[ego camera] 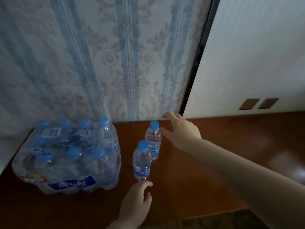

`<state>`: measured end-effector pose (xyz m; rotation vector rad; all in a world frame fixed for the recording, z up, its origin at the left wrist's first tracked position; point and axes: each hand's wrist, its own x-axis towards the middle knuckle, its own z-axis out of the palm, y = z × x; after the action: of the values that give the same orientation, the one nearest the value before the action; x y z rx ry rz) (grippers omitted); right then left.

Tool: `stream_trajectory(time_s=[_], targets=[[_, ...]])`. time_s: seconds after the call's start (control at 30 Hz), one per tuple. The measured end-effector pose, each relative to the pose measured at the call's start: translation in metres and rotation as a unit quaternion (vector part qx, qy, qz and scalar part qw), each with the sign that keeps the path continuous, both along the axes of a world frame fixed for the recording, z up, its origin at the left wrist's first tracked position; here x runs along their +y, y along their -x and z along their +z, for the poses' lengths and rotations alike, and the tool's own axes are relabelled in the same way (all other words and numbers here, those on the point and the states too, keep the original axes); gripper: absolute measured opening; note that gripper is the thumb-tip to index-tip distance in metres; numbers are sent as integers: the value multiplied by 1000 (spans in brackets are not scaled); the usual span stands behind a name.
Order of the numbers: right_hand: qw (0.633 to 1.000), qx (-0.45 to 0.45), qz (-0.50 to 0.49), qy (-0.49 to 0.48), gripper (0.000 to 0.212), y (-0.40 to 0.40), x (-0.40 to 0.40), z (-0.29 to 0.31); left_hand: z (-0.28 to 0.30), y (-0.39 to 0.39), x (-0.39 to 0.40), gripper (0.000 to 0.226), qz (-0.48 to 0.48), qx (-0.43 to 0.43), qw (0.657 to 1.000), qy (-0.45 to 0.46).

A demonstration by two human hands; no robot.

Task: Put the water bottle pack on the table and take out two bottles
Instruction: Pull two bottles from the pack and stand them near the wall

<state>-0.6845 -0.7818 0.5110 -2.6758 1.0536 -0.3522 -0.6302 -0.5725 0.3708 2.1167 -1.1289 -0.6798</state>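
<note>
a dim view looking down at a dark wooden table (pixel 214 162) set against a wall with pale blue striped floral wallpaper (pixel 115 63). on the left side of the table sits a shrink-wrapped water bottle pack (pixel 69 159), its clear plastic film covering several bottles with blue caps. just to the right of the pack, two loose bottles stand upright on the table, one behind the other: the near bottle (pixel 142 161) and the far bottle (pixel 153 139), both with blue caps and blue labels. the right hand (pixel 181 129) reaches in from the right, fingers spread and empty, close beside the far bottle's cap and shoulder. the left hand (pixel 137 200) comes up from the bottom edge, fingers loosely spread, holding nothing, its fingertips just below the base of the near bottle. two dark wall plates (pixel 259 103) sit on the white panel at right.
</note>
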Motion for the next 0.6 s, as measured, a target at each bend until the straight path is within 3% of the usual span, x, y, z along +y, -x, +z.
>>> stream_trajectory(time_s=[0.1, 0.2, 0.3, 0.4, 0.5, 0.6], targets=[[994, 43, 57, -85, 51, -19, -14, -9, -4, 18, -29, 40, 22, 37, 999, -28], [988, 73, 81, -108, 46, -39, -13, -20, -12, 22, -46, 48, 30, 70, 994, -80], [990, 49, 90, -100, 40, -44, -14, -30, -26, 15, -52, 57, -1, 90, 988, -129], [991, 36, 98, -89, 35, -28, -21, -37, -39, 13, -58, 63, -65, 43, 980, -184], [992, 24, 17, -121, 33, -13, -52, -40, -62, 8, -74, 68, -129, -40, 964, -229], [985, 2, -52, -166, 29, 1, -79, -35, -76, 14, -82, 72, -170, -91, 959, -206]])
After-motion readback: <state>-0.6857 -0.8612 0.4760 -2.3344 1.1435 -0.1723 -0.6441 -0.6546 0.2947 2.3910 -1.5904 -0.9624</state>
